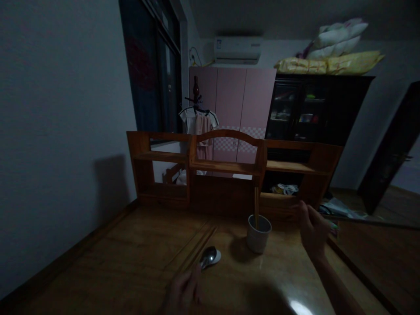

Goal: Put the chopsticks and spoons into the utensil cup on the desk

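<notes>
My left hand (182, 288), low in the head view, is closed around the handle end of a metal spoon (208, 253). Just beneath its bowl shows the bowl of a white spoon (217, 257); both handles run into my fingers. Several thin chopsticks (197, 247) lie slantwise on the wooden desk (138, 262) beyond that hand. A white cup (257, 243) stands right of the spoons, with wooden chopsticks (256, 205) upright in it. Raised to the right of the cup, my right hand (311, 229) has its fingers curled together; dimness and blur hide whatever they may hold.
A wooden shelf unit (226, 166) spans the back edge of the desk. Its right compartment holds a coiled white cable (288, 189). The wall (65, 175) borders the desk on the left. Farther back are a pink wardrobe (231, 96) and a black cabinet (315, 109).
</notes>
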`<control>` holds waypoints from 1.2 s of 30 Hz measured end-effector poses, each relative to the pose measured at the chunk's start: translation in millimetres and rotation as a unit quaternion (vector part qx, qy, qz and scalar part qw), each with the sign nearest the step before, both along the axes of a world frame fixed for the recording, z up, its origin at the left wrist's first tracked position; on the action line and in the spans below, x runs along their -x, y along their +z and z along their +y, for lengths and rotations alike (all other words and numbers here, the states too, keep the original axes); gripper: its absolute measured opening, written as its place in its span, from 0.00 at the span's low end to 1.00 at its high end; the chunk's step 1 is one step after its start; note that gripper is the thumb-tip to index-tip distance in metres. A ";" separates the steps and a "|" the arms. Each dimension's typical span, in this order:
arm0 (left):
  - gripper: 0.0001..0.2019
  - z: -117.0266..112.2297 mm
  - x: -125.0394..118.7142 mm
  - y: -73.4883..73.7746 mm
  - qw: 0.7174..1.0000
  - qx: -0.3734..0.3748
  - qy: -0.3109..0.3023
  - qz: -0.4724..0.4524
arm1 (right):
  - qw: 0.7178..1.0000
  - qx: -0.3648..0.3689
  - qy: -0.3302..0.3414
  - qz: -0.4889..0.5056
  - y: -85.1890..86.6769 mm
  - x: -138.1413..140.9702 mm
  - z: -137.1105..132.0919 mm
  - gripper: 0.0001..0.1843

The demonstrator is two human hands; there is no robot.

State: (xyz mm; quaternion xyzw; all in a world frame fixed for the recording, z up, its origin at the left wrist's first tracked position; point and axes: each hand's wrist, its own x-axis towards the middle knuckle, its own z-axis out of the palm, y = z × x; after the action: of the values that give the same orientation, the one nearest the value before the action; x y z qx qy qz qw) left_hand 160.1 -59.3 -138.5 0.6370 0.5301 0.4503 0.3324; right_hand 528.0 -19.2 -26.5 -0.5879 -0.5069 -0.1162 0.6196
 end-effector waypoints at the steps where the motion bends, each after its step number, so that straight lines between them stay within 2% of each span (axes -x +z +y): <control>1: 0.26 15.7 7.0 9.4 0.999 -0.020 -0.006 0.030 | 1.000 -0.019 -0.008 -0.020 -8.4 9.6 -10.3 0.19; 3: 0.21 54.1 14.3 27.4 0.996 -0.056 -0.005 0.070 | 0.991 0.015 0.072 -0.111 -28.0 34.5 -21.9 0.14; 4: 0.18 74.6 14.1 34.0 0.995 -0.063 -0.014 0.079 | 0.977 0.023 0.118 -0.177 -38.4 48.6 -23.2 0.11; 6: 0.16 111.8 8.1 39.2 0.982 -0.082 -0.063 0.156 | 0.930 0.018 0.196 -0.311 -59.7 76.5 -19.4 0.11; 8: 0.16 138.2 0.3 33.4 0.965 -0.097 -0.118 0.213 | 0.882 0.037 0.254 -0.394 -81.2 99.7 -12.2 0.11; 10: 0.15 152.7 -3.7 20.3 0.953 -0.107 -0.153 0.240 | 0.859 0.084 0.277 -0.421 -102.1 115.2 -6.3 0.10; 14: 0.17 159.3 -0.3 -6.8 0.939 -0.103 -0.151 0.291 | 0.872 0.186 0.265 -0.366 -131.7 124.9 -1.5 0.07; 18: 0.16 155.3 1.4 -16.8 0.923 -0.112 -0.145 0.340 | 0.883 0.233 0.285 -0.292 -134.6 123.9 1.0 0.10; 23: 0.09 151.1 -0.4 -13.6 0.913 -0.130 -0.154 0.355 | 0.864 0.279 0.333 -0.256 -130.9 122.2 3.1 0.14; 28: 0.06 150.3 -0.6 -11.4 0.907 -0.165 -0.150 0.357 | 0.863 0.290 0.353 -0.217 -128.4 120.6 -1.0 0.14; 32: 0.07 149.8 -0.8 -8.5 0.915 -0.160 -0.138 0.344 | 0.866 0.285 0.361 -0.195 -123.4 119.7 -3.1 0.13; 36: 0.10 150.3 0.5 -2.7 0.938 -0.100 -0.107 0.314 | 0.875 0.270 0.359 -0.182 -121.3 119.2 -3.1 0.13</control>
State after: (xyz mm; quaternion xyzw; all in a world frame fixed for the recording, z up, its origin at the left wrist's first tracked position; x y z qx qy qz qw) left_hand 159.5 91.0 -141.2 0.8289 0.4886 0.2397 0.1292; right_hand 408.8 -22.3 -147.9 -0.4786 -0.7984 0.1503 0.3330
